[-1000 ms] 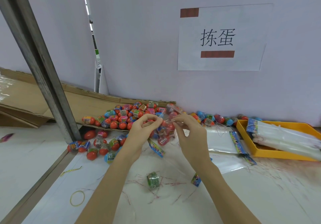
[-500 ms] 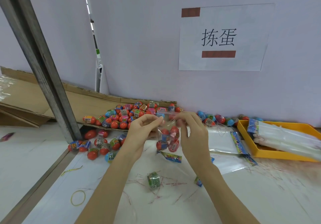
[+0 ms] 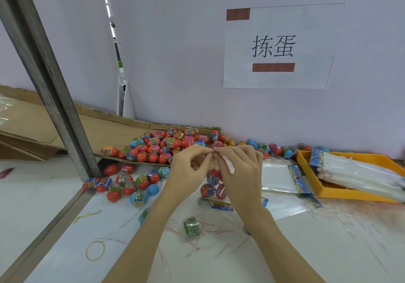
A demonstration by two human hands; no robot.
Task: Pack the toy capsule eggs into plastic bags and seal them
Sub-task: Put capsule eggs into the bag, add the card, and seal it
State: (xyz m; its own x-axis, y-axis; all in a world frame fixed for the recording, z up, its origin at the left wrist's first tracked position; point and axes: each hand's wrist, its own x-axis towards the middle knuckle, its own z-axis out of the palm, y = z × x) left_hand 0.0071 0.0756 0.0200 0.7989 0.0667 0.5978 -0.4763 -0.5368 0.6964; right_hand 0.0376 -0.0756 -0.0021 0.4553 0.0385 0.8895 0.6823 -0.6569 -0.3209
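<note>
Against a pale wall, over a white table [image 3: 328, 249], a filled plastic bag [image 3: 213, 183] is held up: its neck is pinched from either side by the left hand [image 3: 190, 166] and right hand [image 3: 241, 170], equally near, so the eggs hang straight below the fingertips

I had a single view to work with, from a wide-angle camera worn on the person's head. It looked forward and down across the white table [image 3: 328, 249] toward the wall [image 3: 186, 63], which stood close ahead with a paper sign [image 3: 278, 45] in the upper right. The left hand [image 3: 188, 168] and right hand [image 3: 238, 173] sat near mid-frame, forearms running in from the bottom edge. The lens bent straight lines at the edges; a grey metal post [image 3: 43, 74] leaned across the left side. No second view overlapped it.
</note>
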